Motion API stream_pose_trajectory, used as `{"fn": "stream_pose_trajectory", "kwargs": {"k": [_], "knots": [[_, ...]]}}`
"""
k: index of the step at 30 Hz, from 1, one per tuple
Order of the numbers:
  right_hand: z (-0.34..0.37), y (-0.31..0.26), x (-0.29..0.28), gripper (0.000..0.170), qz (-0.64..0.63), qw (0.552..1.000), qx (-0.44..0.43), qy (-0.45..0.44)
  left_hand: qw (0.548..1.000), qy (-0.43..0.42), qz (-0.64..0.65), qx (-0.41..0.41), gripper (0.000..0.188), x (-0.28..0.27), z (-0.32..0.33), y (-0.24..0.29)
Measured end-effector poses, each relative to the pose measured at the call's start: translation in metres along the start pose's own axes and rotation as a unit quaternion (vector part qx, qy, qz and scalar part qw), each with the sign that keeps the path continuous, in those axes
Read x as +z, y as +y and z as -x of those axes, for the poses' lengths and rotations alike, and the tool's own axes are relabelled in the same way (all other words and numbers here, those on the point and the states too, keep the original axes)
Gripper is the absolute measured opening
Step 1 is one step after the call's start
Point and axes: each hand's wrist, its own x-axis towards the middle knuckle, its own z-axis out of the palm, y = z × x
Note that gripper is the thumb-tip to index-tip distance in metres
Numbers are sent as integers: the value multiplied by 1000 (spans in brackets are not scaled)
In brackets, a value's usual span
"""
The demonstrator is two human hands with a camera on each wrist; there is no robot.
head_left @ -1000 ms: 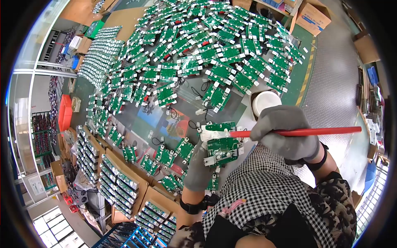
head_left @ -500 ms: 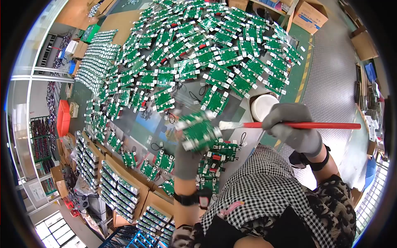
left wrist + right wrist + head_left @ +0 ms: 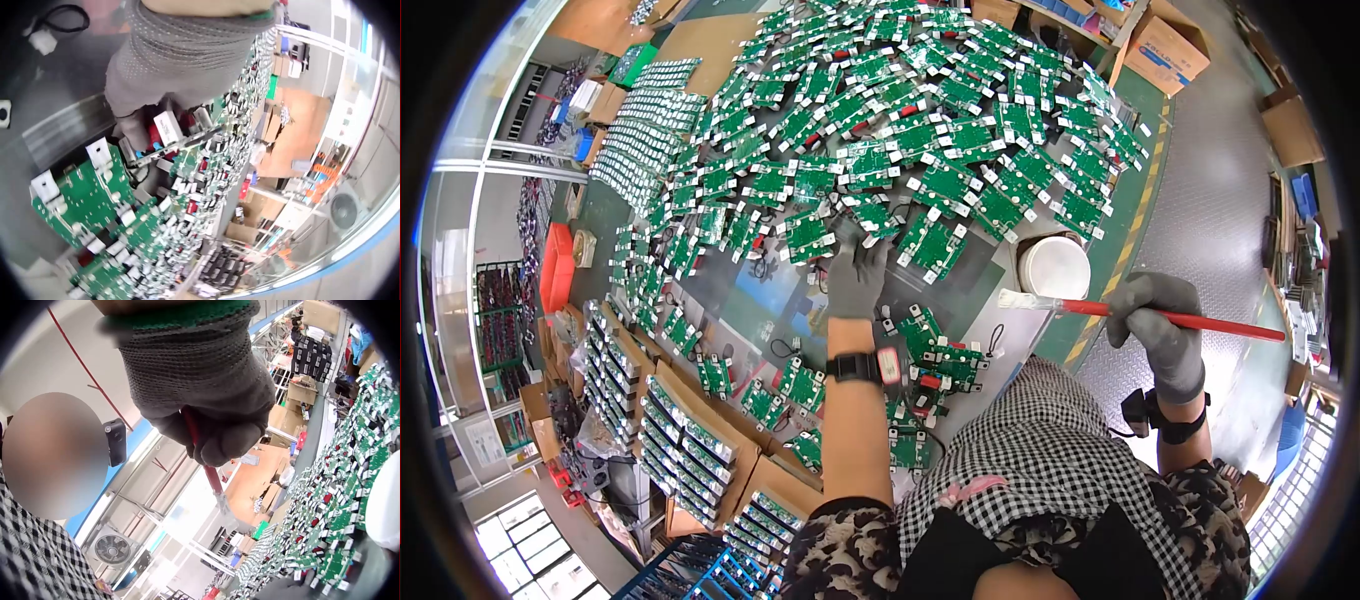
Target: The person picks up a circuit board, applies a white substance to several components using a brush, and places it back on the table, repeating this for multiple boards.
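Observation:
My gloved left hand point(image 3: 856, 280) reaches to the near edge of the spread of green circuit boards, gripping a board point(image 3: 872, 214). In the left wrist view the hand point(image 3: 175, 69) curls over that board point(image 3: 181, 145), seen nearly edge-on; its fingertips are partly hidden. Held out to the right, my gloved right hand point(image 3: 1162, 330) grips the red handle of a brush point(image 3: 1230, 325), whose whitish bristles point left, above the near edge of a white-topped tub point(image 3: 1056, 270). The right wrist view shows the hand point(image 3: 203, 387) curled round the brush handle point(image 3: 213, 479).
Overlapping boards point(image 3: 945, 185) cover the far part of the table point(image 3: 975, 285). A smaller group of boards point(image 3: 950, 365) lies near the apron. Racks of boards point(image 3: 685, 440) stand at the lower left, and a cardboard box point(image 3: 1165, 50) at the back right.
The left hand has carried the board away from the brush, forward to the edge of the spread. The right hand and brush have drawn back to the right.

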Motion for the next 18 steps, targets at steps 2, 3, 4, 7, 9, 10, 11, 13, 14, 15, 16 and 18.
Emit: {"fn": "stream_pose_trajectory", "kwargs": {"k": [2,3,4,7,9,10,11,13,14,15,16,18], "knots": [[3,3,-7,15,3,1000,3,8,981,58,-186,12,38,-7,35,4],[4,4,-12,14,7,1000,6,23,957,84,-278,19,38,-12,49,7],[5,7,-17,14,9,999,9,39,924,109,-367,25,39,-16,60,11],[8,13,-27,18,6,998,16,60,730,58,-681,29,42,-43,77,16],[9,11,-27,22,16,996,52,73,400,17,-915,56,46,-15,103,9],[10,9,-25,22,16,996,51,73,399,16,-915,58,46,-8,109,3],[12,6,-22,23,9,994,77,81,397,65,-914,61,45,-4,112,-2],[16,5,-26,23,7,990,99,99,419,93,-892,140,47,18,122,-8],[20,9,-31,23,13,991,94,93,422,86,-892,139,47,31,125,-12],[25,13,-35,23,19,992,92,83,412,-30,-896,160,47,41,131,-18],[27,16,-38,23,22,992,95,81,398,-141,-888,181,46,46,135,-26],[28,26,-44,22,36,993,96,56,369,-183,-890,197,38,42,129,-45]]}}
